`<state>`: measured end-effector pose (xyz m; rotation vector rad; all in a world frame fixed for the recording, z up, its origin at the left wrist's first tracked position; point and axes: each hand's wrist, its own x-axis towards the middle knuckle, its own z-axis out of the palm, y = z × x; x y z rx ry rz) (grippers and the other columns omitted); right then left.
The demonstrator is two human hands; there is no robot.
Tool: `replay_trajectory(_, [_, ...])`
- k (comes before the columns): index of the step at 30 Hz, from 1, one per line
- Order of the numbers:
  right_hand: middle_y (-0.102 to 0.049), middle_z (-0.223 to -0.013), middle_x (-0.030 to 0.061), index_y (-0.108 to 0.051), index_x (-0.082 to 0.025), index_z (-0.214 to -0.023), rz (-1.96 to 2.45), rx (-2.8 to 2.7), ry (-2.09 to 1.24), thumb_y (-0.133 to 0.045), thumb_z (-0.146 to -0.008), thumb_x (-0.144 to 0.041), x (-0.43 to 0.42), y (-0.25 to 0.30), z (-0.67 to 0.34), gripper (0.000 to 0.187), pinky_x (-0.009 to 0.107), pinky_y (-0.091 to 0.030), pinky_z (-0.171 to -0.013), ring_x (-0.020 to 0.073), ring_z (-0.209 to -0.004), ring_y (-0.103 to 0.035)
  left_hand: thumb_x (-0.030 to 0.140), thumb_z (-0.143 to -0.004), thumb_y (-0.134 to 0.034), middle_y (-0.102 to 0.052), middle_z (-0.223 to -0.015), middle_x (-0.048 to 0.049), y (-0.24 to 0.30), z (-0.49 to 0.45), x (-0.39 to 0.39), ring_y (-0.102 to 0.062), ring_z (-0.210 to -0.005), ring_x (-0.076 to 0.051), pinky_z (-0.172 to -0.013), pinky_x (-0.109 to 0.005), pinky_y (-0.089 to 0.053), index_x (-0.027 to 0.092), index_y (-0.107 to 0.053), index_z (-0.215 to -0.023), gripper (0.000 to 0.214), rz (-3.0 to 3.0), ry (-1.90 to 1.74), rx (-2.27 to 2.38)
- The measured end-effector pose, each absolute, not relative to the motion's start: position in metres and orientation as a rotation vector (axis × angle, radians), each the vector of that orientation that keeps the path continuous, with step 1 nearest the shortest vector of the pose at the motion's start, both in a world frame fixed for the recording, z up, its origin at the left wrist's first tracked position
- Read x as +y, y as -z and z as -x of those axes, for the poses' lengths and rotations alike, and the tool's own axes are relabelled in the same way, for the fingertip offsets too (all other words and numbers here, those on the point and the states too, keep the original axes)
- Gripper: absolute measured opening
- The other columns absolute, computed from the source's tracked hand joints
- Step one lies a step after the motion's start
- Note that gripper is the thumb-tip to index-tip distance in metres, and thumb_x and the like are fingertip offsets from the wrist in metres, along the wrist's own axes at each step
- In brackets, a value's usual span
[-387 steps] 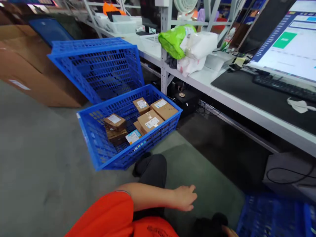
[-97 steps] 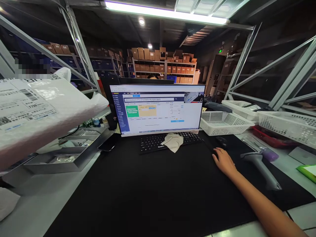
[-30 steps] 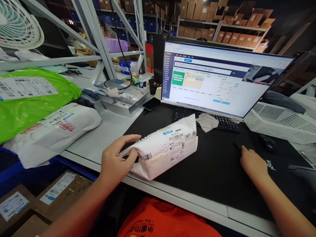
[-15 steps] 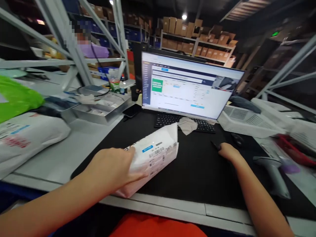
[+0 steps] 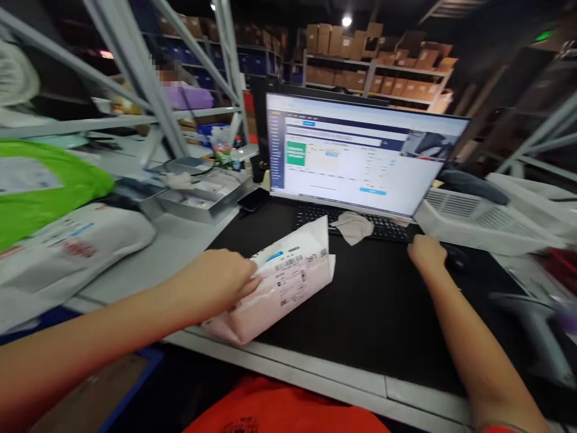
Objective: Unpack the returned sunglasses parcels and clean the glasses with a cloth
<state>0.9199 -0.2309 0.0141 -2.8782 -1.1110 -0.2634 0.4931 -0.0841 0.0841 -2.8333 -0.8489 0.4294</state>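
Note:
My left hand (image 5: 228, 279) is closed on the near upper side of a white plastic mailing bag (image 5: 293, 282), pinching its film. A shipping label with barcodes faces up on the bag, which rests tilted on the black desk mat (image 5: 356, 319). At the right, my right hand (image 5: 427, 255) is closed, just off the right end of the black keyboard (image 5: 387, 228) and left of the dark mouse (image 5: 455, 257). Whatever its fingers hold is hidden from view. A crumpled beige cloth (image 5: 354, 227) lies over part of the keyboard.
Behind the keyboard stands a lit monitor (image 5: 360, 156). White plastic baskets (image 5: 478, 222) and a handheld scanner (image 5: 534, 328) are at the right. On the left lie a green bag (image 5: 85, 174), another white parcel (image 5: 103, 240), open grey trays (image 5: 211, 207) and a phone (image 5: 253, 199).
My right hand has moved forward toward the keyboard's end; the dark, thin object between its fingers no longer shows. My left hand keeps hold of the mailing bag, fingers drawn in tighter.

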Motion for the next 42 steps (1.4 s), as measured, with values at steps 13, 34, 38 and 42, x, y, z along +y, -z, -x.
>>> replay_trajectory(13, [-0.07, -0.095, 0.0104, -0.059, -0.01, -0.137, 1.358, -2.378, 0.23, -0.05, -0.101, -0.025, -0.193, -0.021, -0.674, 0.039, 0.032, -0.053, -0.063, 0.0219, -0.081, -0.066, 0.033, -0.101, -0.039, -0.072, -0.074, -0.0073, -0.068, -0.481, -0.065, -0.066, -0.068, -0.021, -0.055, -0.032, -0.028, 0.017, -0.066, -0.071, 0.044, 2.929, -0.042, -0.773])
replay_trajectory(34, [-0.076, -0.095, 0.0077, -0.065, -0.017, -0.105, 1.576, -2.245, -0.126, -0.074, -0.088, -0.047, -0.151, -0.022, -0.649, 0.036, 0.032, -0.049, -0.068, 0.0238, -0.083, -0.072, 0.029, -0.096, -0.043, -0.066, -0.06, -0.0036, -0.061, -0.475, -0.054, -0.059, -0.057, -0.016, -0.055, -0.03, -0.021, 0.017, -0.062, -0.059, 0.043, 3.088, 0.096, -0.704])
replay_trajectory(38, [-0.075, -0.089, 0.0077, -0.065, -0.015, -0.097, 1.639, -2.342, -0.08, -0.075, -0.087, -0.046, -0.154, -0.028, -0.647, 0.034, 0.031, -0.046, -0.064, 0.0242, -0.079, -0.072, 0.028, -0.095, -0.043, -0.065, -0.059, -0.0035, -0.052, -0.473, -0.059, -0.057, -0.056, -0.015, -0.055, -0.029, -0.022, 0.017, -0.059, -0.058, 0.042, 3.082, 0.176, -0.697])
replay_trajectory(42, [-0.074, -0.086, 0.008, -0.065, -0.015, -0.095, 1.577, -2.454, -0.014, -0.068, -0.095, -0.039, -0.156, -0.031, -0.65, 0.025, 0.032, -0.046, -0.063, 0.0236, -0.079, -0.071, 0.028, -0.095, -0.043, -0.066, -0.06, -0.0033, -0.046, -0.47, -0.065, -0.058, -0.057, -0.015, -0.055, -0.029, -0.025, 0.017, -0.06, -0.059, 0.042, 3.09, 0.292, -0.701])
